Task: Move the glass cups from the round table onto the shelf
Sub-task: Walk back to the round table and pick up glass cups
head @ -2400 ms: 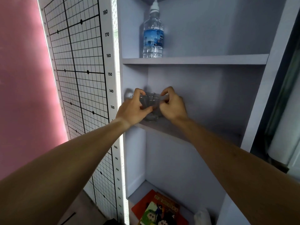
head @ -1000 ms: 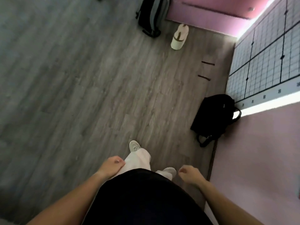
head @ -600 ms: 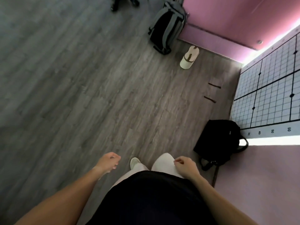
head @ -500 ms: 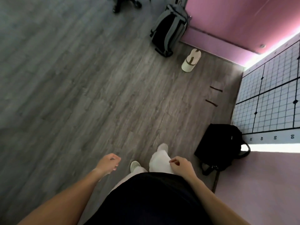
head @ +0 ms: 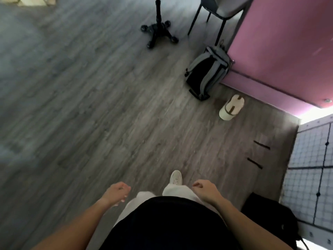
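Note:
I am looking down at a grey wood floor. No glass cup and no shelf are in view. My left hand (head: 117, 193) hangs low at centre left, empty, with its fingers loosely curled in. My right hand (head: 205, 192) hangs at centre right beside my pale trouser leg, also empty and loosely curled. A black pedestal table base (head: 158, 31) stands on the floor at the top centre; its top is out of frame.
A dark chair (head: 216, 13) stands at the top right against a pink wall (head: 281, 51). On the floor lie a grey backpack (head: 207, 73), a cream cap (head: 231, 110) and a black bag (head: 270, 219). A gridded height chart (head: 313, 168) runs along the right edge.
Both hands held a glass cup on the shelf 2.4 s ago and are now empty. I have turned away and walked along the floor; the table base and chair have come into view.

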Available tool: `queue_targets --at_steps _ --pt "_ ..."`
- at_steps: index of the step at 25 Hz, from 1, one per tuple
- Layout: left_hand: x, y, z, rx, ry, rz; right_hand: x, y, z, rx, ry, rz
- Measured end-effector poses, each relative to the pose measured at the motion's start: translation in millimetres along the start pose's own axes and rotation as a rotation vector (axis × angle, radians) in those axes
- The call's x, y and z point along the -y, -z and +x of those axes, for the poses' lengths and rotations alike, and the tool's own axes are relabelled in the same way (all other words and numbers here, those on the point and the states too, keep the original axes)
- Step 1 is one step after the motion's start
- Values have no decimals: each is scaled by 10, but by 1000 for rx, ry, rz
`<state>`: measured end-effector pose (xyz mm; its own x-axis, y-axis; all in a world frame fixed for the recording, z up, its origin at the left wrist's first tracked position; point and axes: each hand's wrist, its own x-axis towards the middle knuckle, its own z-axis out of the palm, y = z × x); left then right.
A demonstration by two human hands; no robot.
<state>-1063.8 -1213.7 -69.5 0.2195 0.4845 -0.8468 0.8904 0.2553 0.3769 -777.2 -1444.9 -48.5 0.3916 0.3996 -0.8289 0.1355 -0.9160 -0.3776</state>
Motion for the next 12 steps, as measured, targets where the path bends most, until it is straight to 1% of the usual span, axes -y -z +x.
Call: queue_targets --at_steps 3,5,9,12 --pt "-820 291 243 -69 -105 -39 445 498 412 -19 22 -131" --pt "-1202 445 406 -92 -142 -38 713 679 674 3 31 -221" --pt "-1694 839 853 -14 -89 17 1257 884 1218 90 -4 -294" --pt "-2101 1295 1310 -6 -91 35 1851 1086 1633 124 -30 -327"
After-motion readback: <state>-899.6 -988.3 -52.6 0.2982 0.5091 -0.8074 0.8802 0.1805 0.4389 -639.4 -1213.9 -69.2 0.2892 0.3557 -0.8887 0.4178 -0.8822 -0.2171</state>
